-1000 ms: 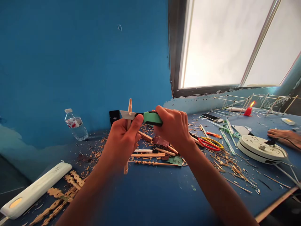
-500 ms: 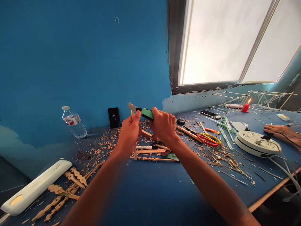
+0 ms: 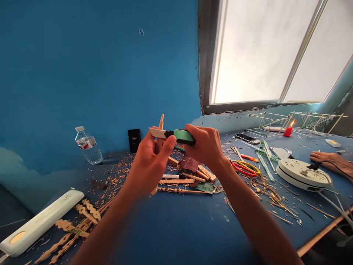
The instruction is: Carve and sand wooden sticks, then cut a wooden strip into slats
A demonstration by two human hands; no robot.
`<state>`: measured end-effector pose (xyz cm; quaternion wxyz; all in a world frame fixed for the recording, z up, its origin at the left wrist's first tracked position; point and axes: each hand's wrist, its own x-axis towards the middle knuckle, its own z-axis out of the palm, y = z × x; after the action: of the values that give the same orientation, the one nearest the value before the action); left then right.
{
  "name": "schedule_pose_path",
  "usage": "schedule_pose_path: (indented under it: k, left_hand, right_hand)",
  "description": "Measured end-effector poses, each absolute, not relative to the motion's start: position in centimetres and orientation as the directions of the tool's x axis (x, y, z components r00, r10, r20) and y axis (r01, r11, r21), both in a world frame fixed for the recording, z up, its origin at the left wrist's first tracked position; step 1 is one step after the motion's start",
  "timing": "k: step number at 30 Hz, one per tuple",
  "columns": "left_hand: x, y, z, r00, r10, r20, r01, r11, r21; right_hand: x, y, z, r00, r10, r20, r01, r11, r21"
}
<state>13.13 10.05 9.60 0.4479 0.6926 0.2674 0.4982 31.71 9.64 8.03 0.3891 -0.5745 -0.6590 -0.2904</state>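
My left hand [image 3: 150,156] is closed round a thin wooden stick [image 3: 161,120], whose narrowed tip stands up above the fingers. My right hand [image 3: 205,143] grips a utility knife [image 3: 184,137] with a green and black handle. Its blade [image 3: 157,133] points left and lies across the stick, just over my left fingers; my left thumb is close to the blade's base. Below the hands lie several wood strips [image 3: 176,181], a white marker [image 3: 172,176], a dark red sandpaper piece [image 3: 189,164] and a green scrap [image 3: 205,187].
Carved sticks [image 3: 74,228] and a white lamp-like bar [image 3: 41,222] are at left. A bottle [image 3: 88,145] and phone [image 3: 134,140] stand by the wall. At right are scissors [image 3: 245,168], a power strip [image 3: 303,173], a lit candle [image 3: 288,131] and another person's hand [image 3: 328,160].
The stick's tip now rises higher above my left hand. The knife blade has moved down along it and lies more level. My right hand has shifted slightly right and down.
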Motion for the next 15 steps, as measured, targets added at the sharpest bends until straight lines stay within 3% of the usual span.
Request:
schedule_pose_path:
  k: [6,15]
  left_hand:
    - [13.9,9.9,9.2,0.258,0.8,0.541,-0.069,-0.544,0.836]
    - [14.7,12.4,7.5,0.165,0.861,0.48,-0.114,-0.467,0.877]
  right_hand:
    - [30.8,9.2,8.3,0.034,0.494,0.869,0.994,0.076,-0.082]
    - [29.3,11.2,6.5,0.1,0.53,0.842,0.994,-0.022,-0.105]
